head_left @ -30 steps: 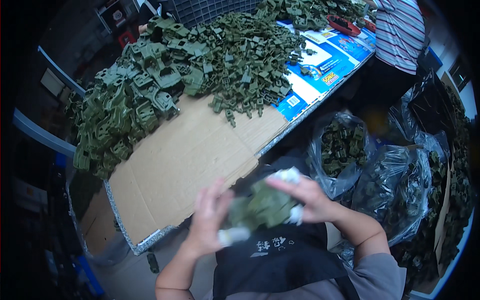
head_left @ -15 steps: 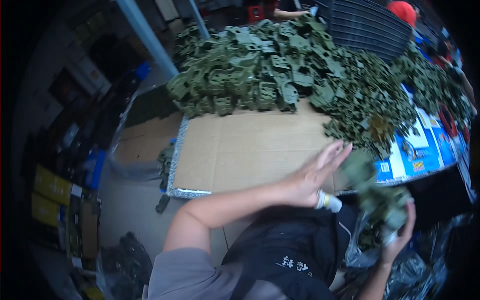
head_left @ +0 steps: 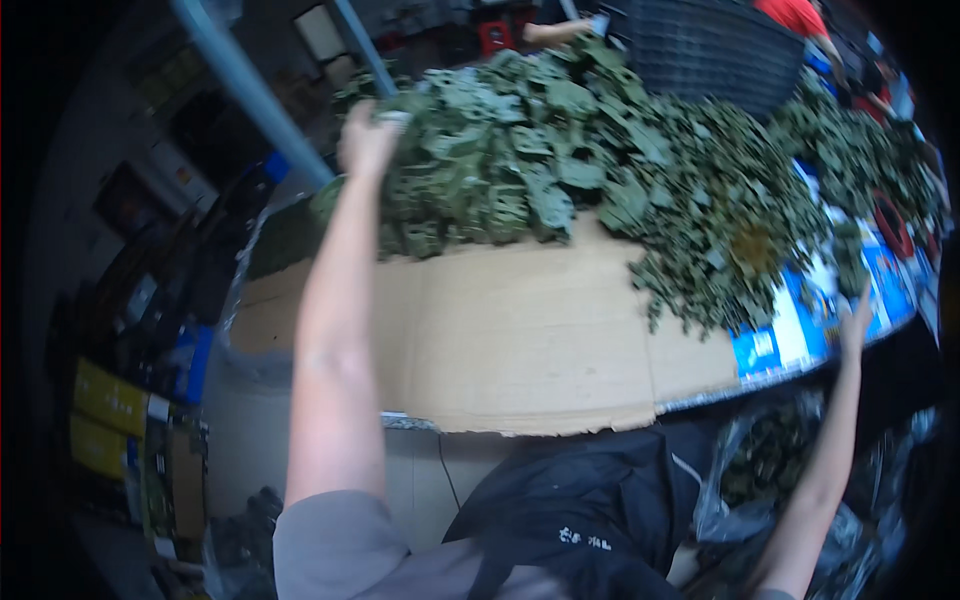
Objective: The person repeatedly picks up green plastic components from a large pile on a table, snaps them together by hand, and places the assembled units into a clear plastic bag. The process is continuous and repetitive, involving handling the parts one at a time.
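My left arm stretches forward, and my left hand (head_left: 368,142) is at the far left end of a pile of green moulded pieces (head_left: 500,160). White wrapping shows on one of its digits. Blur and the pile hide whether its fingers grip anything. Out to the right, my right hand (head_left: 855,322) is closed on the lower end of a narrow green moulded piece (head_left: 849,258), held upright above the blue and white printed sheet (head_left: 765,350). Smaller green pieces (head_left: 720,200) lie heaped between the two hands. Motion blurs both hands.
Brown cardboard (head_left: 530,330) covers the table's near part. A black basket (head_left: 715,55) stands behind the heap. Below the right side, a clear plastic bag (head_left: 765,450) holds dark green pieces. A grey post (head_left: 255,95) rises at left. A person in red (head_left: 800,20) is at the far right.
My left hand has gone from above the cardboard's near right edge to the pile's far left end. My right hand has moved from near my body outward over the printed sheet.
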Tool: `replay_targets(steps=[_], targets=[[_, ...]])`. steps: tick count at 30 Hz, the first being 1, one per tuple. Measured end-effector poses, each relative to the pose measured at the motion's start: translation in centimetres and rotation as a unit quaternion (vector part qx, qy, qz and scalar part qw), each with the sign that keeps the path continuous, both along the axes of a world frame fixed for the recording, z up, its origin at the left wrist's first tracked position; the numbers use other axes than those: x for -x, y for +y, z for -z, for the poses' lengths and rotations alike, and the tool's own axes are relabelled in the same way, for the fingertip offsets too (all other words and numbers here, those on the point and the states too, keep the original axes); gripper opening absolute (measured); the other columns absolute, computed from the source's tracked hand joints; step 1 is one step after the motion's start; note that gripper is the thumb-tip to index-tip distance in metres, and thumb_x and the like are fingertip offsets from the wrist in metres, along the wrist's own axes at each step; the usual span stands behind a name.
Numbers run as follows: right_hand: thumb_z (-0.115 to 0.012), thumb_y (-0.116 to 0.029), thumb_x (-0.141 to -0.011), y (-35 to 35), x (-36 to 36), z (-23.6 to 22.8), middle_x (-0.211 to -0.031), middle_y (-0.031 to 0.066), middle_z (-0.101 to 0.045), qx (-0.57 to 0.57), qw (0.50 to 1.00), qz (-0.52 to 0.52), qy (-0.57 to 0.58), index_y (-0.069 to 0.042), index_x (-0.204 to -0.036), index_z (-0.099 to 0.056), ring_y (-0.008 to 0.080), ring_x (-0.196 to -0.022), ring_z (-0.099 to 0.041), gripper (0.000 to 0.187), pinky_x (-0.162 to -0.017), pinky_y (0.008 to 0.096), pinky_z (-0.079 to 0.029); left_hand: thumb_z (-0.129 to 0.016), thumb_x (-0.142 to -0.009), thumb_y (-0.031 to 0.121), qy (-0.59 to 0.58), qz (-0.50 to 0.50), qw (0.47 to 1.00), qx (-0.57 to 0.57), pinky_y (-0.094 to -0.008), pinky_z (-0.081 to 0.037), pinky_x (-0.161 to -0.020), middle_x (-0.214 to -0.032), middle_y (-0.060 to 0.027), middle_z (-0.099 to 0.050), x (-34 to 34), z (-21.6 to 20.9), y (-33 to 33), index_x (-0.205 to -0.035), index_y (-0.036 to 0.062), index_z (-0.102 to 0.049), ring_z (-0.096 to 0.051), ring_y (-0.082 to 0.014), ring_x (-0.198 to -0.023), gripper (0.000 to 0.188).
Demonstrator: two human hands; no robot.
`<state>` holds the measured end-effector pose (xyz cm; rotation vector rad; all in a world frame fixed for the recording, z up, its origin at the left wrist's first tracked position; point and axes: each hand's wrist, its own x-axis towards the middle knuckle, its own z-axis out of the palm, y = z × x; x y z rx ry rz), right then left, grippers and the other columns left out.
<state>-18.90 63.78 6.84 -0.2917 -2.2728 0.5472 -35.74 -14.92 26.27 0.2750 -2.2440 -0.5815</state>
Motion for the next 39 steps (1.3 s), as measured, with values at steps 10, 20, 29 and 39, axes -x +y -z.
replay_targets(steps=[10,20,29,39], targets=[[-0.069,-0.027,-0.08,-44.6,-12.5,-6.8,-0.148,0.0206,-0.016,0.308,0.766,-0.564,-0.024,-0.004,-0.145,-0.001,0.0308,-0.137,-0.019,0.097,-0.108,0.0386,-0.022,-0.071,-0.075,0.032,-0.06,0.471,0.727,-0.496,-0.0378,-0.023,-0.11,-0.15,-0.0097,-0.014,-28.2,12.4,17.0,-0.146,0.0095,-0.011,-0.023,-0.0254,-0.135,0.096],[-0.063,-0.015,-0.076,-43.7,-16.1,-8.8,-0.129,0.0223,-0.042,0.158,0.772,-0.599,-0.142,-0.009,-0.143,-0.025,0.0383,-0.113,-0.049,0.077,-0.092,0.0389,-0.043,-0.066,-0.075,0.007,-0.132,0.557,0.742,-0.348,-0.0388,-0.032,-0.103,-0.141,-0.0158,-0.027,-33.3,16.7,13.7,-0.143,0.0092,-0.002,-0.035,-0.0274,-0.127,0.094],[-0.062,-0.019,-0.073,-43.7,-10.9,-8.7,-0.101,0.0194,-0.05,-0.06,0.916,-0.337,-0.211,-0.012,-0.135,-0.038,0.0352,-0.091,-0.054,0.067,-0.077,0.0414,-0.047,-0.045,-0.094,0.038,-0.236,0.432,0.578,-0.651,-0.0405,-0.05,-0.079,-0.097,-0.0201,-0.059,-33.8,15.0,6.4,-0.128,-0.0008,-0.039,-0.06,-0.0302,-0.086,0.052],[-0.066,-0.025,-0.075,-17.0,-0.6,-3.7,-0.104,0.0177,-0.059,-0.044,0.968,0.226,-0.095,-0.004,-0.112,-0.057,0.0349,-0.103,-0.053,0.043,-0.087,0.0445,-0.044,-0.058,-0.085,0.032,-0.423,0.525,0.304,-0.673,-0.0457,-0.054,-0.079,-0.113,-0.0196,-0.055,-33.0,19.4,11.1,-0.124,-0.0022,-0.043,-0.06,-0.0367,-0.095,0.054]])
